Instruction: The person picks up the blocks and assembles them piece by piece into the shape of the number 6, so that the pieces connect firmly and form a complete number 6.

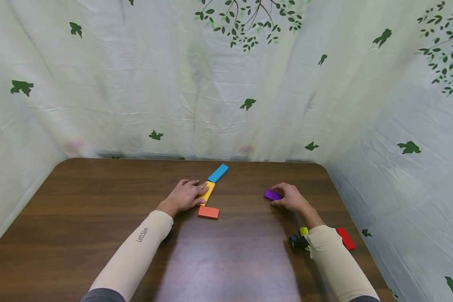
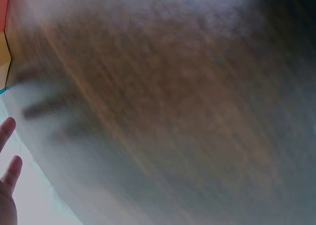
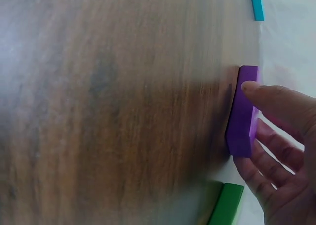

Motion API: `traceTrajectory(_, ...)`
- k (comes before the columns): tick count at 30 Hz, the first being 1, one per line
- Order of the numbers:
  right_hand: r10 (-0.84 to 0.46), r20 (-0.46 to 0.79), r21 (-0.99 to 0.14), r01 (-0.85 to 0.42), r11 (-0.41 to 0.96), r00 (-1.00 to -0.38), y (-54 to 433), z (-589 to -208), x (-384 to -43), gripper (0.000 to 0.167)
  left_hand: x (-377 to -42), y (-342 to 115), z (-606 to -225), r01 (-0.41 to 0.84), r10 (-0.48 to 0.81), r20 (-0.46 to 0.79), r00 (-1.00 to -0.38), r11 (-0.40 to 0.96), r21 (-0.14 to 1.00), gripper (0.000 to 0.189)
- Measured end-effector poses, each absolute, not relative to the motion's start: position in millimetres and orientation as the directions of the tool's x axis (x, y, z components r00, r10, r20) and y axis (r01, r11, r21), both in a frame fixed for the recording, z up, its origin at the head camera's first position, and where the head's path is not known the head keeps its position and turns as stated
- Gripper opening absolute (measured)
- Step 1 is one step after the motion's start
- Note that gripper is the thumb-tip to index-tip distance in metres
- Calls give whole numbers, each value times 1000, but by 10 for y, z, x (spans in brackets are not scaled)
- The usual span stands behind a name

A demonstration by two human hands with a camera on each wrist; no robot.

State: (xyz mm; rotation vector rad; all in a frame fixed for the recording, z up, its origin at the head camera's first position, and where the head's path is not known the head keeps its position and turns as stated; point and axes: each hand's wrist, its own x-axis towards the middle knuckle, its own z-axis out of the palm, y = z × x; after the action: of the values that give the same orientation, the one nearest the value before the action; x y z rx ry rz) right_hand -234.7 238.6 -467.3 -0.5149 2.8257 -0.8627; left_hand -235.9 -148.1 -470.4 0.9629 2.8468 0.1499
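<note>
My left hand (image 1: 186, 195) is at a yellow block (image 1: 209, 192), thumb and forefinger on its two ends. Beyond the yellow block, a blue block (image 1: 218, 173) meets its far end at a slight angle. An orange-red block (image 1: 208, 212) lies crosswise at its near end. In the left wrist view two fingertips (image 2: 12, 170) show apart from the yellow block (image 2: 4, 59). My right hand (image 1: 291, 197) pinches a purple block (image 1: 272, 195), which lies farther right. The right wrist view has the thumb on one face of the purple block (image 3: 242, 113) and the other fingers behind it.
A red block (image 1: 346, 238) lies near the table's right edge, partly behind the right forearm. A green block (image 3: 226, 204) sits close to the right hand in the right wrist view. The wooden table (image 1: 98, 197) ends at a leaf-printed curtain (image 1: 196, 84).
</note>
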Motion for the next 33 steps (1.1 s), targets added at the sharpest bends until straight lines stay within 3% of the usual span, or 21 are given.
traceTrajectory(33,-365,35,-565,-319,761,-930,2394,-4749,-2376,31,-2343,-1471,-4689,592,608,-87,-789,791,157,58)
